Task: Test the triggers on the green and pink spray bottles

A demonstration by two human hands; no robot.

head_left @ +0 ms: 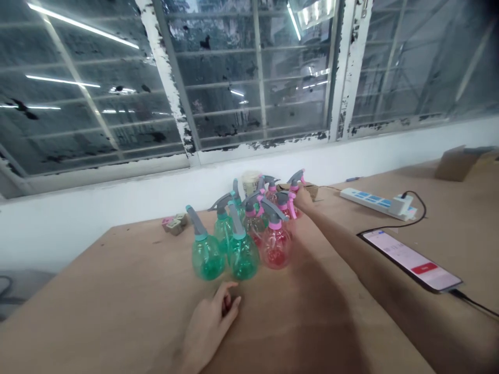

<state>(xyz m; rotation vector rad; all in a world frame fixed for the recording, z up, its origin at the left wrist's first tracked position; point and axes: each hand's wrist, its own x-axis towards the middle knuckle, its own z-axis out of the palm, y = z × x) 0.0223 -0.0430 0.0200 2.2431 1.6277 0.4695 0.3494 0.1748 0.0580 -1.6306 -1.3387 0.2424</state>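
Several round, see-through spray bottles stand close together on the brown table, some green and some pink, all with grey trigger heads. My right hand [303, 199] reaches to the back right of the group, its fingers closed round the neck of a pink spray bottle [295, 180]. Part of that bottle is hidden by the hand and by its neighbours. Nearer to me, my left hand [212, 321] rests on the table, holding nothing, thumb and index finger apart. Just beyond its fingertips are two green spray bottles [244, 257] and a front pink spray bottle [276, 250].
Behind the bottles stands a pale cup [250, 182] near the white wall. Small blocks [174, 224] lie to the left. On the right are a power strip [376, 202], a charging phone [413, 259] with its cable, a pen [352, 179] and a cardboard box [454, 163].
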